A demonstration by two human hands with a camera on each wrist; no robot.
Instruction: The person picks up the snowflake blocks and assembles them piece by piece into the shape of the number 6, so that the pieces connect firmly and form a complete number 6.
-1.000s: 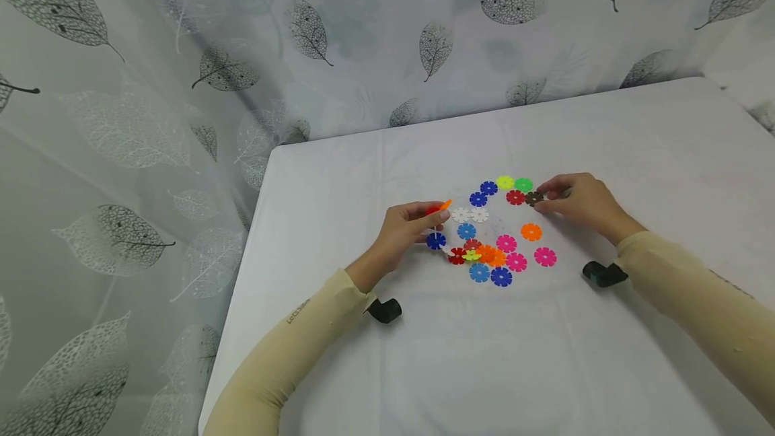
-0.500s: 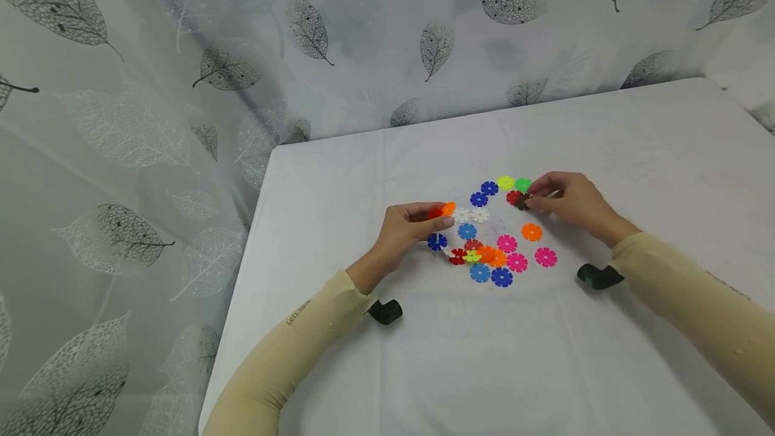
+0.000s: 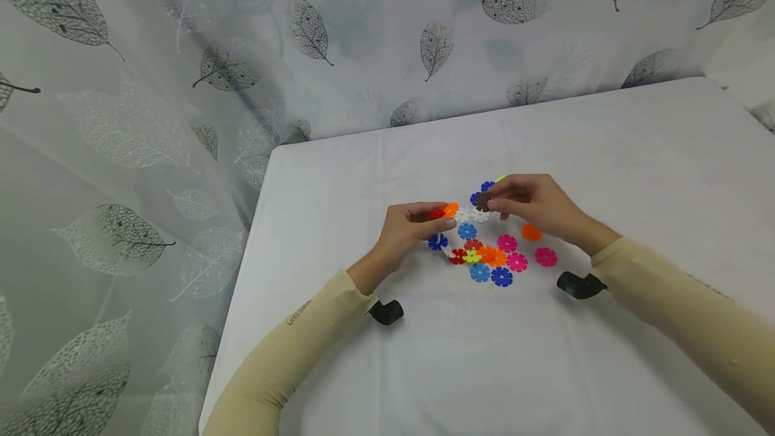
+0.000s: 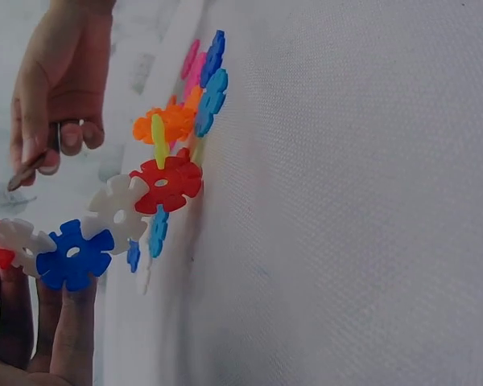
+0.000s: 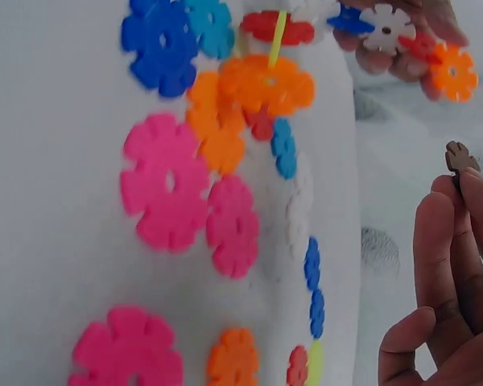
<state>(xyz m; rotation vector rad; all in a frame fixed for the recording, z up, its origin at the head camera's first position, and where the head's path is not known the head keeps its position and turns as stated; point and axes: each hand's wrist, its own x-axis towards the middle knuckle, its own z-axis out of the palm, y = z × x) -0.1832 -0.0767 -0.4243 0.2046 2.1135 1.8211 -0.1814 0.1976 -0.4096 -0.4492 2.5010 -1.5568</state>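
Observation:
My left hand point(image 3: 399, 234) holds the end of a chain of slotted, flower-shaped plastic discs. An orange disc point(image 5: 467, 76) sits at that end, with a red one beside it against the fingers. From there, a white disc, a blue disc point(image 4: 60, 261), another white one and a red disc point(image 4: 157, 197) follow, linked edge to edge. Between thumb and fingertips, my right hand point(image 3: 539, 204) pinches a brown disc point(image 3: 482, 203). It is raised, a short gap to the right of the orange disc, and appears tilted in the right wrist view.
Loose discs lie on the white table point(image 3: 484, 355): pink point(image 3: 545, 257), orange point(image 3: 531, 232), light blue point(image 3: 467, 231), dark blue point(image 3: 501, 277) and white ones. Part of the back group is hidden behind my right hand. A leaf-patterned curtain point(image 3: 363, 39) stands behind the table.
My right hand has lifted the brown disc from beside the red and green discs and carried it left toward my left hand. The orange disc in my left hand has turned to face the camera.

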